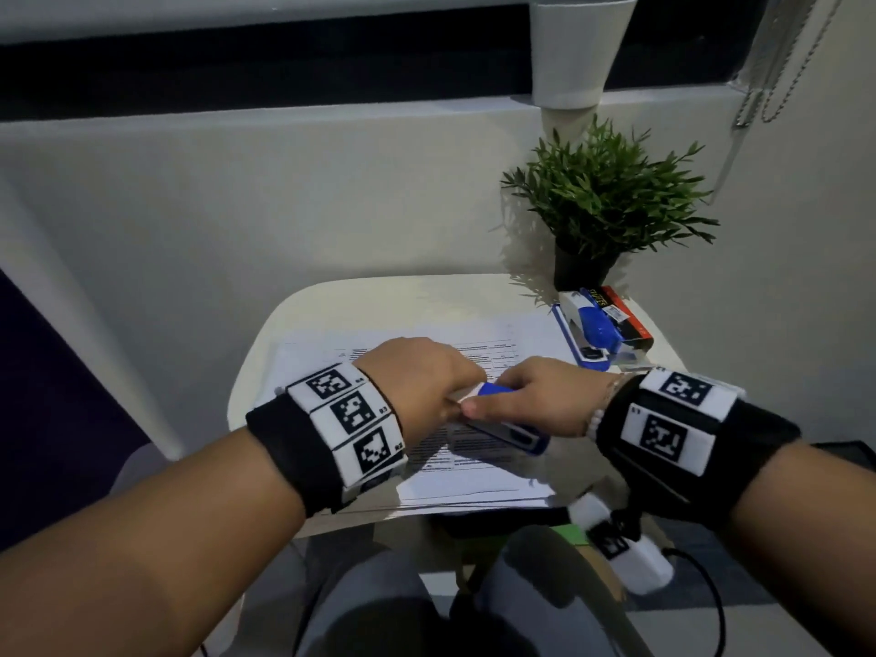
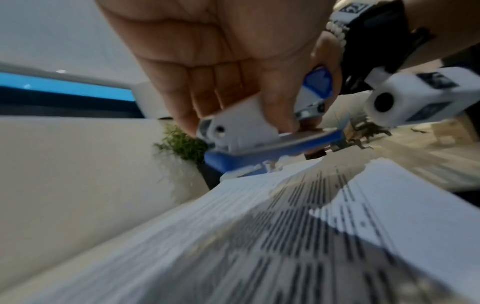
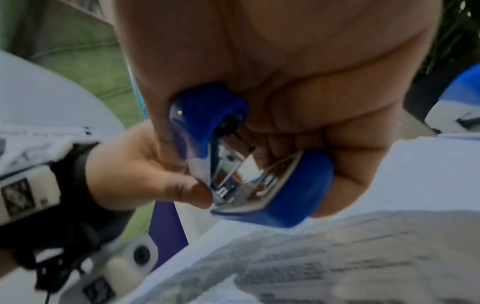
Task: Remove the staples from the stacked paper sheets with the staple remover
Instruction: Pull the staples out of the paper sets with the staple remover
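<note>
A stack of printed paper sheets (image 1: 474, 471) lies on a small white table (image 1: 265, 343). Over its middle both hands meet on a blue and white staple remover (image 1: 514, 433) shaped like a small stapler. My right hand (image 1: 531, 395) is wrapped round its blue body (image 3: 298, 185), thumb on top. My left hand (image 1: 426, 386) pinches its white end (image 2: 244, 127), and the left thumb (image 3: 192, 191) touches the metal front. The tool's blue base rests on or just above the paper (image 2: 311, 236). No staple can be made out.
At the back right, a second blue stapler (image 1: 590, 331) lies on a red and black box (image 1: 625, 320). Behind it stands a potted plant (image 1: 602, 206), under a white lampshade (image 1: 578, 49). The paper's near edge overhangs the table above my knees.
</note>
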{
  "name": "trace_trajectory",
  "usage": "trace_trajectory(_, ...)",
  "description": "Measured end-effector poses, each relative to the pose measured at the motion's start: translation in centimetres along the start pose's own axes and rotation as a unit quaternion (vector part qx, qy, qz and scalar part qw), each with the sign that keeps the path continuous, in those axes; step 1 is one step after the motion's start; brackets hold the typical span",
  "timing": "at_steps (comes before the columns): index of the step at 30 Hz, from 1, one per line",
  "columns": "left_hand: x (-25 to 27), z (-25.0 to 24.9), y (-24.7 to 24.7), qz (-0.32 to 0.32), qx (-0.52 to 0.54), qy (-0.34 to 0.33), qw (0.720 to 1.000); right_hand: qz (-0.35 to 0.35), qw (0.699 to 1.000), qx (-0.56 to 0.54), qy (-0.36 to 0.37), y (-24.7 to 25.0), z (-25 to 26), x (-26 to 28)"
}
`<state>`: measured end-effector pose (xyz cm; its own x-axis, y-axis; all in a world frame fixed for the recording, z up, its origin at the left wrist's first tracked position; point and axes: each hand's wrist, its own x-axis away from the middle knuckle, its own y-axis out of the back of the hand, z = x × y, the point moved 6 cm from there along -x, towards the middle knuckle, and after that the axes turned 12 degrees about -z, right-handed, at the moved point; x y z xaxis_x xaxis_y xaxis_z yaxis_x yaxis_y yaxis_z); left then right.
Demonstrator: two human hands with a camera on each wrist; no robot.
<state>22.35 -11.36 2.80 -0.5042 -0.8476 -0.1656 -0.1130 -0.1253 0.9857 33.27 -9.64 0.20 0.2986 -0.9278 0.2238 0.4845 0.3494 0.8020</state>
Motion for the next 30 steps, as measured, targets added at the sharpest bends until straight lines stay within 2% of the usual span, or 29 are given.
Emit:
trace_trajectory(2,0.7,2.3,0.9,-0.065,0.101,0.039,0.992,-0.035,0.998,-0.044,-0.015,0.1,0.5,-0.9)
trace_trajectory(3,1.0,4.2,1.3,-0.089,0.122,0.084,0.985,-0.056,0.994,-0.082,-0.033,0.1,0.5,-1.3)
trace_trajectory(5,1.6,9.1,1.8,-0.085,0.077,0.197,0.974,-0.088,0.97,-0.212,-0.084,-0.5,0.4,-2.3)
trace_trajectory(8,2.5,15.3,2.0,0.006,-0.047,0.301,0.952,-0.101,0.87,-0.448,-0.18,-2.3,0.0,-3.0)
trace_trajectory(11,3.5,19.0,0.7,0.128,-0.107,0.34,0.926,-0.062,0.782,-0.581,-0.215,-4.3,0.3,-2.9)
trace_trajectory(13,3.9,20.2,0.0,0.145,-0.103,0.353,0.918,-0.051,0.73,-0.645,-0.221,-5.2,0.1,-2.8)
trace_trajectory(15,4.0,21.0,-0.7,0.133,-0.089,0.364,0.917,-0.04,0.697,-0.679,-0.225,-5.5,-0.2,-2.8)
trace_trajectory(17,4.0,21.4,-1.4,0.127,-0.082,0.362,0.92,-0.024,0.69,-0.686,-0.227,-5.6,-0.5,-2.9)
trace_trajectory(21,3.7,22.0,-2.2,0.128,-0.093,0.345,0.925,-0.008,0.696,-0.681,-0.226,-5.8,-0.5,-3.2)
trace_trajectory(25,3.5,21.7,-1.7,0.078,-0.105,0.334,0.933,-0.008,0.691,-0.69,-0.217,-5.8,-0.6,-3.2)
trace_trajectory(28,3.6,21.2,-1.0,0.003,-0.055,0.342,0.938,-0.009,0.689,-0.693,-0.213,-5.7,-0.7,-3.3)
trace_trajectory(30,4.2,21.2,0.1,-0.08,0.039,0.376,0.922,-0.01,0.69,-0.692,-0.213,-5.9,-0.8,-3.4)
